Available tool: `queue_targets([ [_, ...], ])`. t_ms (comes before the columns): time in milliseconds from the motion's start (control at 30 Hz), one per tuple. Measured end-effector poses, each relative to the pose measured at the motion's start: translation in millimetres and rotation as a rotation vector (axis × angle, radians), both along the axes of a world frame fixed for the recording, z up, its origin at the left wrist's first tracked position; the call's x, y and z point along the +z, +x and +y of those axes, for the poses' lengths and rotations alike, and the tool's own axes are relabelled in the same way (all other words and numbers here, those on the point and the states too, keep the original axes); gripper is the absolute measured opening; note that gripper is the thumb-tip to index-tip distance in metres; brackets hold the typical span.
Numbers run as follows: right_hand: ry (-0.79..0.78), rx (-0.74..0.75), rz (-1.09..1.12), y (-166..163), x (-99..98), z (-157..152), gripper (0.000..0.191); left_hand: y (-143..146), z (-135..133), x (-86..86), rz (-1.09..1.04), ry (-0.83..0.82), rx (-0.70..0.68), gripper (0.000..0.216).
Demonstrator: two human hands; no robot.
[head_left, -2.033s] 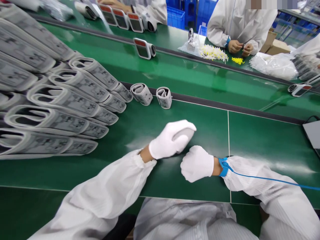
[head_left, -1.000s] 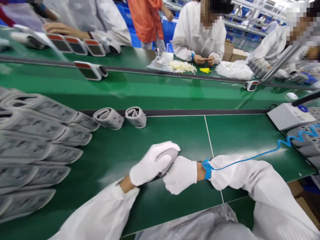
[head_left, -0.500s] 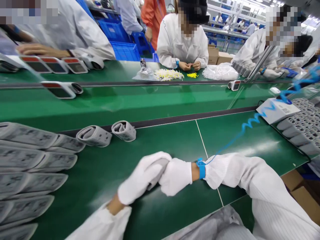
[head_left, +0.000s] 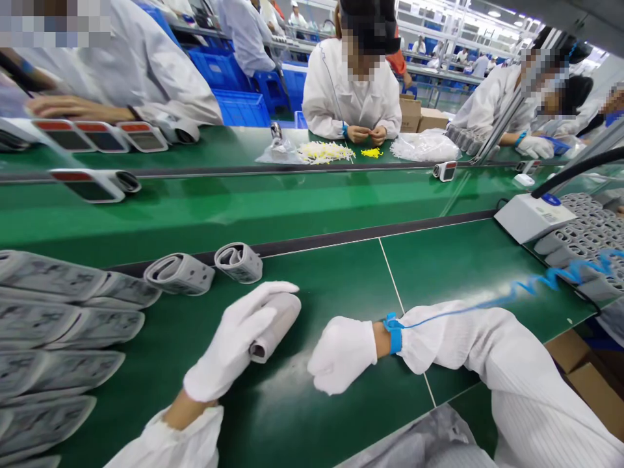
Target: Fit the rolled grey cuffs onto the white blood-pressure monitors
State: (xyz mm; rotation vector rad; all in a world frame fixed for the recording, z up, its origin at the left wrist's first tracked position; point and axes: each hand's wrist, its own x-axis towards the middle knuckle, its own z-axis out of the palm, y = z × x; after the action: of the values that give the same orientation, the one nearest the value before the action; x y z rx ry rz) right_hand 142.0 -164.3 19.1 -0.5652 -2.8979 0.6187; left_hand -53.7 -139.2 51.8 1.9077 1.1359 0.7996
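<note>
My left hand (head_left: 234,344), in a white glove, has its fingers laid along a rolled grey cuff (head_left: 280,325) and its thumb around it. The roll's open end faces down toward me. To its right, apart from the cuff, my right hand (head_left: 344,354) is curled into a fist over the green table, knuckles up. Its palm side is hidden, so I cannot see whether anything is inside. A blue wrist strap (head_left: 392,333) with a coiled cord circles my right wrist. Two more rolled cuffs, one left (head_left: 180,273) and one right (head_left: 238,262), stand beyond my left hand.
Rows of grey cuffs (head_left: 49,325) fill the left side. A white box (head_left: 533,218) and many rolled cuffs (head_left: 595,227) stand at the right. Past the dark rail (head_left: 336,235), a monitor with a cuff (head_left: 90,185) lies on the green belt. Co-workers sit across it.
My hands have parted. The left moved leftward with the rolled cuff, while the right stayed nearly in place as a fist. The monitor on the belt shifted left.
</note>
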Motion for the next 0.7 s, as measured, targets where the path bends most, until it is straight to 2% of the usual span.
queue_targets([
  [33,-0.004,0.005,-0.009,0.0,1.1,0.0,0.034,0.5,-0.8,0.2,-0.008,0.002,0.004,0.045],
  [167,0.017,0.008,-0.05,0.8,2.5,-0.5,0.036,6.0,-4.5,2.9,0.037,-0.084,-0.188,0.043],
  [333,0.042,0.01,0.0,1.9,-0.3,-1.9,0.034,4.2,-6.1,3.0,0.016,0.02,-0.012,0.045],
  [433,0.066,0.014,-0.047,1.5,-2.3,-4.0,0.036,7.6,-10.2,-1.2,0.018,-0.074,-0.137,0.049],
  [500,0.051,0.03,-0.044,2.0,-1.2,-5.2,0.037,6.8,-10.5,-1.5,0.024,-0.083,-0.19,0.052],
  [633,0.034,0.042,-0.04,3.0,3.1,-7.4,0.035,-0.1,-9.9,4.9,0.005,0.043,-0.043,0.051],
  [700,0.085,0.056,-0.073,2.5,2.4,-9.2,0.036,1.2,-13.7,8.3,0.035,0.016,-0.076,0.046],
])
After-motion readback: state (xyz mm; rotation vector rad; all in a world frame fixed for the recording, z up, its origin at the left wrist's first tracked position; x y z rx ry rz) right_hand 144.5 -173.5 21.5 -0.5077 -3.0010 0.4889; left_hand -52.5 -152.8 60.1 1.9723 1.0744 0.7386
